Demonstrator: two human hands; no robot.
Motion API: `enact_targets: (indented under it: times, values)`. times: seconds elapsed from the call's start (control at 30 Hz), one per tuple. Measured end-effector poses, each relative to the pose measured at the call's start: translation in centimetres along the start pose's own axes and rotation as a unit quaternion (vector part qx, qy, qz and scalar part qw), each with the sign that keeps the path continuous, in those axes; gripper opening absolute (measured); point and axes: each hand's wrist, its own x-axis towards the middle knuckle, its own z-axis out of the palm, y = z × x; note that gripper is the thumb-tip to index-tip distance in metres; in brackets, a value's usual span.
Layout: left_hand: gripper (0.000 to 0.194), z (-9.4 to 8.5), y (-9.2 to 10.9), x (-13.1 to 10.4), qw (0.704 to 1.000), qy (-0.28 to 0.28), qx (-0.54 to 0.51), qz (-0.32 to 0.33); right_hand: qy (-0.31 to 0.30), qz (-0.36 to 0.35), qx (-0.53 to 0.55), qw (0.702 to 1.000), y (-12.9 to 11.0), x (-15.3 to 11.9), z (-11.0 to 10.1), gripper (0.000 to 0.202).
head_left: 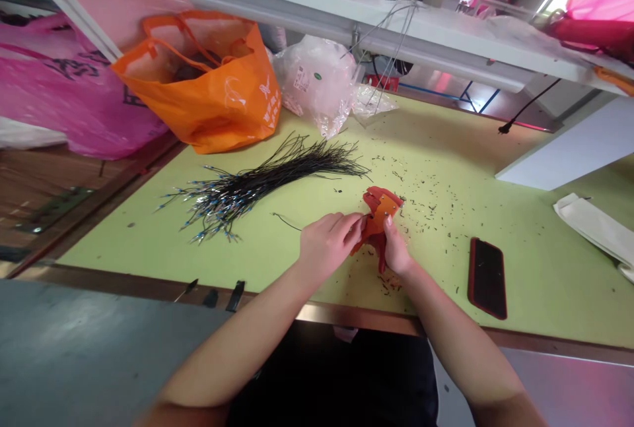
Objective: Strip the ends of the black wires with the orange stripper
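Note:
An orange and red hand tool (381,210) is held over the yellow-green tabletop by my right hand (396,247), its thumb along the tool's side. My left hand (329,242) is pinched closed at the tool's left side, on a thin black wire (287,222) whose free end sticks out to the left behind the hand. The wire's other end is hidden at the tool's jaws. Left of the tool lies a bundle of black wires (277,176), many with blue and silvery tips at the left end.
An orange bag (222,100) and clear plastic bags (317,80) stand at the back left. Small black scraps (430,206) are scattered around the tool. A dark phone with a red edge (488,278) lies at the right. A white shelf (297,1) crosses above the table's back.

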Motion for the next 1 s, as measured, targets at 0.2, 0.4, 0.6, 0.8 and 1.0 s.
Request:
enact_targets:
  times: [0.2, 0.4, 0.6, 0.8, 1.0]
  values:
    - [0.015, -0.08, 0.10, 0.07, 1.000, -0.026, -0.009, 0.008, 0.020, 0.021, -0.003, 1.000, 0.59, 0.19, -0.46, 0.079]
    - [0.014, -0.19, 0.37, 0.26, 0.999, 0.003, 0.002, 0.040, 0.036, 0.020, 0.009, 0.999, 0.66, 0.17, -0.49, 0.074]
    - [0.012, -0.30, 0.65, 0.15, 0.999, 0.010, -0.016, 0.049, 0.069, -0.003, 0.019, 0.997, 0.62, -0.12, -0.06, 0.072]
    - [0.012, -0.52, 0.88, 0.10, 0.998, 0.008, -0.053, 0.031, 0.061, -0.001, -0.022, 0.998, 0.45, -0.40, -0.03, 0.079]
    - [0.012, -0.72, 0.90, 0.31, 0.997, 0.014, -0.073, 0.026, 0.017, -0.004, -0.033, 0.999, -0.07, -0.42, 0.09, 0.082]
